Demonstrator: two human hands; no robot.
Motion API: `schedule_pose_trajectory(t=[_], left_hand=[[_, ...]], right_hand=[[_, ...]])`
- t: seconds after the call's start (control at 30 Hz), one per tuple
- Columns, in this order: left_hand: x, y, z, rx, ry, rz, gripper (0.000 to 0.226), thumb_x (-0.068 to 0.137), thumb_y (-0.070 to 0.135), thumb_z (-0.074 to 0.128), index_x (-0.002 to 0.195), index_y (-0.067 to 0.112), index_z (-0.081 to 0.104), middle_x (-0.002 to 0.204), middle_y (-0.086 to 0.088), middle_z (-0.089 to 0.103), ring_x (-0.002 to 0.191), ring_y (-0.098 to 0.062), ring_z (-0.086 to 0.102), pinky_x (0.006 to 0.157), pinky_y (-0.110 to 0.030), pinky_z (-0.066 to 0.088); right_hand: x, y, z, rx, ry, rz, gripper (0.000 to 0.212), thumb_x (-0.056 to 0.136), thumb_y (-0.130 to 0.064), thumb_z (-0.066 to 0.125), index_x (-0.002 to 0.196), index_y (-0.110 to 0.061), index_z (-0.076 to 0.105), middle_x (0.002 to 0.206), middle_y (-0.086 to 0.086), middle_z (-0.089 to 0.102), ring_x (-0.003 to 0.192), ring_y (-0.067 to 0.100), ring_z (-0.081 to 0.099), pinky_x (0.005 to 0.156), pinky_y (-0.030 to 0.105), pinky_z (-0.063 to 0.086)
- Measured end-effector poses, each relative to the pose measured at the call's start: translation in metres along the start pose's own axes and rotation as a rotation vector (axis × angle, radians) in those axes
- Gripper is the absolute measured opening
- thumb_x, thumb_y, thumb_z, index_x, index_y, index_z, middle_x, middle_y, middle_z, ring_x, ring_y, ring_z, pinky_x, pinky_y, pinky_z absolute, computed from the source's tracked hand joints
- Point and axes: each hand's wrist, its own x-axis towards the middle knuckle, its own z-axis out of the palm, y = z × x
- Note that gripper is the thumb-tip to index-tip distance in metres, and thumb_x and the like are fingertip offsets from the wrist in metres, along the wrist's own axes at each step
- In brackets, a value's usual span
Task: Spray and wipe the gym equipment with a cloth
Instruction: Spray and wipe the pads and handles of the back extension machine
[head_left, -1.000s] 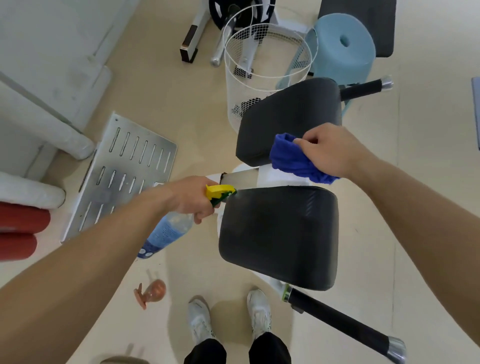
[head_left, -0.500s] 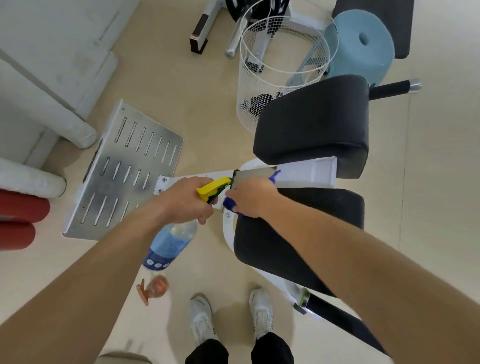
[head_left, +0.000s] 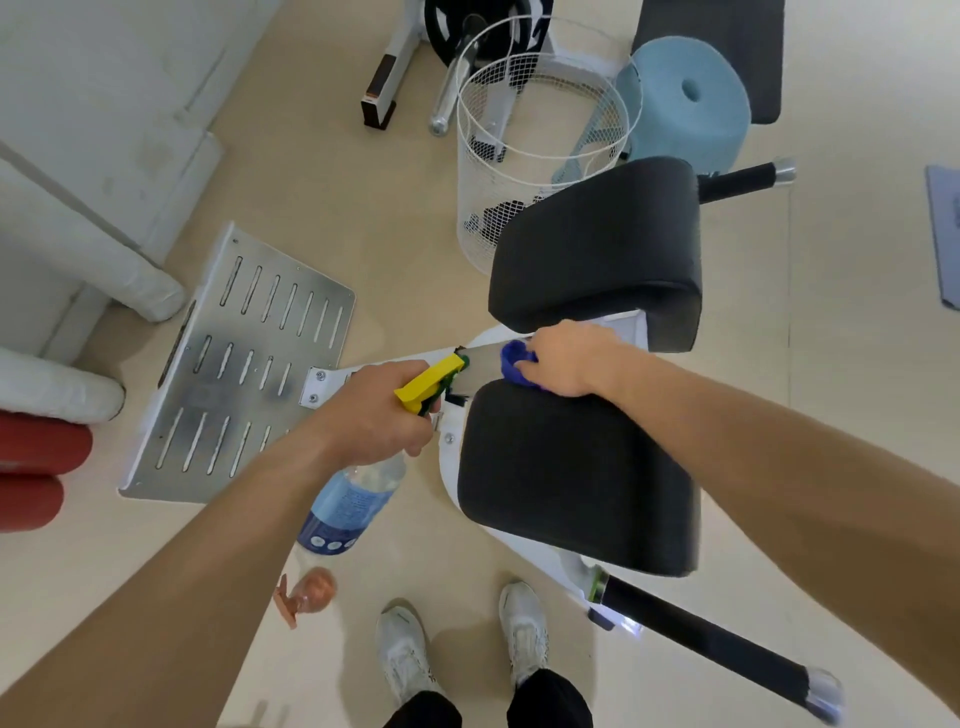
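Blue cloth (head_left: 514, 361), soft and light, sits bunched in our right hand (head_left: 566, 358) against the metal bar (head_left: 480, 366) just beyond the near seat pad (head_left: 571, 478); our left hand (head_left: 374, 413) grips the spray bottle (head_left: 353, 499) at its neck.

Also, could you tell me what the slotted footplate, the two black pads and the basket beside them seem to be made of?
Slotted footplate: bare metal, probably aluminium or steel; dull silver sheen, punched slots, scuffed grey patches.
Black pads: padded upholstery, likely vinyl or faux leather; matte black, rounded soft edges.
Basket: white-coated wire mesh; see-through grid and thin rim ring.
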Motion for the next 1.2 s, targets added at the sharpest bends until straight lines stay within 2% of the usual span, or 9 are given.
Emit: schedule_pose_trajectory(t=[0.17, 0.3, 0.43, 0.5, 0.57, 0.7, 0.9, 1.0, 1.2], left_hand=[[-0.006, 0.028, 0.006, 0.032, -0.009, 0.060, 0.027, 0.065, 0.003, 0.074, 0.078, 0.022, 0.060, 0.076, -0.006, 0.067, 0.074, -0.032, 0.065, 0.070, -0.044, 0.058], [-0.012, 0.048, 0.009, 0.027, -0.009, 0.115, 0.035, 0.067, -0.004, 0.075, 0.074, 0.025, 0.057, 0.073, -0.004, 0.065, 0.069, -0.027, 0.061, 0.064, -0.034, 0.052], [-0.021, 0.049, 0.010, 0.010, 0.008, 0.109, 0.034, 0.067, -0.003, 0.074, 0.074, 0.026, 0.057, 0.073, -0.003, 0.064, 0.068, -0.023, 0.059, 0.065, -0.035, 0.053], [-0.025, 0.042, 0.013, 0.001, 0.013, 0.100, 0.030, 0.066, 0.002, 0.073, 0.075, 0.026, 0.058, 0.071, -0.001, 0.065, 0.068, -0.023, 0.060, 0.066, -0.038, 0.054], [-0.030, 0.037, 0.015, -0.015, 0.011, 0.088, 0.024, 0.063, 0.011, 0.070, 0.077, 0.026, 0.059, 0.073, -0.003, 0.066, 0.070, -0.026, 0.062, 0.066, -0.038, 0.054], [-0.034, 0.021, 0.020, -0.063, 0.048, 0.057, 0.026, 0.067, 0.006, 0.072, 0.079, 0.025, 0.060, 0.076, -0.003, 0.068, 0.073, -0.027, 0.063, 0.069, -0.039, 0.054], [-0.031, -0.001, 0.028, -0.092, 0.155, 0.067, 0.031, 0.073, -0.002, 0.073, 0.078, 0.025, 0.059, 0.076, 0.003, 0.067, 0.073, -0.024, 0.063, 0.070, -0.042, 0.057], [-0.028, -0.012, 0.028, -0.144, 0.220, 0.067, 0.026, 0.067, 0.001, 0.072, 0.082, 0.021, 0.062, 0.075, 0.001, 0.068, 0.076, -0.030, 0.064, 0.073, -0.052, 0.057], [-0.033, -0.001, 0.031, -0.050, 0.163, 0.125, 0.036, 0.071, 0.004, 0.074, 0.099, 0.023, 0.065, 0.092, 0.003, 0.070, 0.083, -0.026, 0.062, 0.069, -0.038, 0.050]], right_hand=[[-0.079, 0.047, -0.022, 0.023, 0.057, 0.029, 0.035, 0.101, -0.046, 0.045, 0.123, -0.024, 0.060, 0.099, 0.000, 0.066, 0.080, 0.017, 0.051, 0.075, 0.030, 0.039], [-0.127, 0.072, -0.018, 0.205, 0.134, 0.093, 0.011, 0.098, -0.035, 0.056, 0.102, -0.025, 0.055, 0.074, -0.004, 0.058, 0.071, 0.020, 0.054, 0.064, 0.029, 0.038], [-0.139, 0.080, 0.020, 0.264, 0.319, 0.138, 0.012, 0.098, -0.027, 0.053, 0.105, -0.018, 0.055, 0.101, 0.007, 0.066, 0.083, 0.031, 0.056, 0.068, 0.034, 0.039], [-0.129, 0.072, 0.034, 0.176, 0.391, 0.083, 0.033, 0.100, -0.026, 0.049, 0.131, -0.015, 0.054, 0.127, 0.004, 0.060, 0.104, 0.031, 0.059, 0.081, 0.034, 0.046], [-0.117, 0.061, 0.035, 0.059, 0.434, -0.015, 0.043, 0.101, -0.032, 0.045, 0.143, -0.020, 0.047, 0.138, 0.003, 0.054, 0.120, 0.029, 0.054, 0.099, 0.038, 0.046], [-0.090, 0.026, 0.024, -0.285, 0.326, -0.188, 0.044, 0.101, -0.042, 0.043, 0.144, -0.032, 0.041, 0.142, 0.002, 0.049, 0.128, 0.027, 0.048, 0.105, 0.046, 0.042], [-0.013, -0.056, 0.031, -0.472, 0.049, -0.093, 0.054, 0.095, -0.032, 0.053, 0.146, -0.024, 0.038, 0.140, 0.013, 0.043, 0.121, 0.035, 0.048, 0.093, 0.049, 0.045], [0.012, -0.088, 0.051, -0.519, 0.038, -0.082, 0.045, 0.100, -0.033, 0.045, 0.144, -0.025, 0.041, 0.142, 0.013, 0.045, 0.125, 0.034, 0.046, 0.098, 0.050, 0.041], [-0.032, -0.068, 0.066, -0.454, 0.175, -0.269, 0.047, 0.097, -0.033, 0.053, 0.143, -0.033, 0.045, 0.151, 0.005, 0.040, 0.138, 0.033, 0.035, 0.115, 0.053, 0.025]])
